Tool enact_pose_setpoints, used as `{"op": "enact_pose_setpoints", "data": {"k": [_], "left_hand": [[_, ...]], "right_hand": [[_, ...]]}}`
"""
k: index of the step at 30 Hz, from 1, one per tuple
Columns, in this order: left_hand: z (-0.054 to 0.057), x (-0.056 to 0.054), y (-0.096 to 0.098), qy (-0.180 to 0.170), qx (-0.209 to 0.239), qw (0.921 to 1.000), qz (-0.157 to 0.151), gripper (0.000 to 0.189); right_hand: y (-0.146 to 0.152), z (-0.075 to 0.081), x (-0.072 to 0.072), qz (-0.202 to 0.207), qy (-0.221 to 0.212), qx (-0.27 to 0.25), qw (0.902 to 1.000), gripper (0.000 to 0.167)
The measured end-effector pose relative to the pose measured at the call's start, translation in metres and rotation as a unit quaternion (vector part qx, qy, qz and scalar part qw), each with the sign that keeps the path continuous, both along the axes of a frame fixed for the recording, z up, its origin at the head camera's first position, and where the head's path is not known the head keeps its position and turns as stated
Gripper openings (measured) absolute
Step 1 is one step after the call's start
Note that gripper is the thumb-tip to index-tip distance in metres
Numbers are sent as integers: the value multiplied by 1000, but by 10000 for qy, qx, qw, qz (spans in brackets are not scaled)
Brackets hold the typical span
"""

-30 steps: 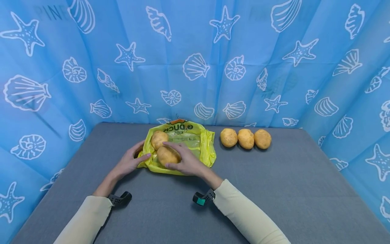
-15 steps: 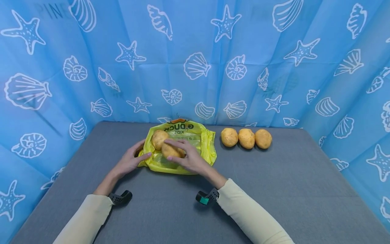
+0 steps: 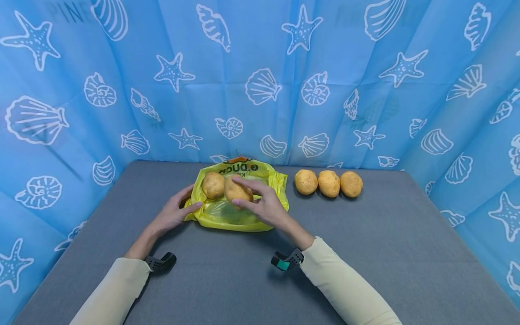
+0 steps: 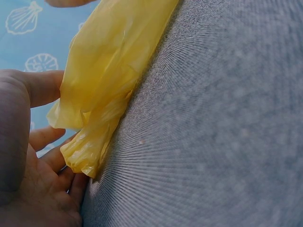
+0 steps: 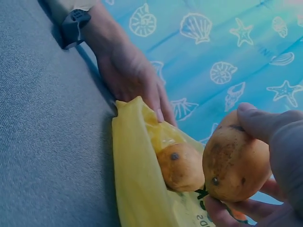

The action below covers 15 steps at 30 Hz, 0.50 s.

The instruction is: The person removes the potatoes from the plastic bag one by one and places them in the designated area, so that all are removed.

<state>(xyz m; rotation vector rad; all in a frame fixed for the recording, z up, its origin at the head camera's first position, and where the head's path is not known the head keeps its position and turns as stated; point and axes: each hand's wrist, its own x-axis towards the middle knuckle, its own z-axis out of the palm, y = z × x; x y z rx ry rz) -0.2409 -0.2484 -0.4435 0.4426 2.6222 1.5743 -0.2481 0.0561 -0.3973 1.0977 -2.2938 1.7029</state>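
My right hand (image 3: 266,205) holds a potato (image 3: 237,189) between thumb and fingers, above the yellow plastic bag (image 3: 227,224). The right wrist view shows the held potato (image 5: 236,165) close up, with dark spots on its skin. A second potato (image 3: 213,185) lies inside the bag at its left end, and the right wrist view shows this potato (image 5: 181,166) against the bag wall. My left hand (image 3: 174,212) holds the bag's left end, thumb at the near side. In the left wrist view, its fingers (image 4: 49,163) lie partly hidden behind the crumpled bag (image 4: 104,80).
Three potatoes (image 3: 328,184) stand in a row to the right of the bag. All lie on a grey cloth-covered table (image 3: 227,284). A blue curtain (image 3: 260,122) with shells and starfish rises behind the table's far edge.
My right hand has moved to the right and away from me with the potato, from the bag's near left part toward its middle. The left hand has stayed in place.
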Motion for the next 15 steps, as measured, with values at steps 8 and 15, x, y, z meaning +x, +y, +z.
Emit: {"op": "enact_pose_setpoints", "data": {"k": [8, 15], "left_hand": [[-1, -1, -1, 13, -70, 10000, -13, 70], [-2, -2, -1, -15, -34, 10000, -15, 70]], "right_hand": [[17, 6, -2, 127, -454, 144, 9988, 64], [31, 8, -2, 79, -1024, 141, 9946, 71]]}}
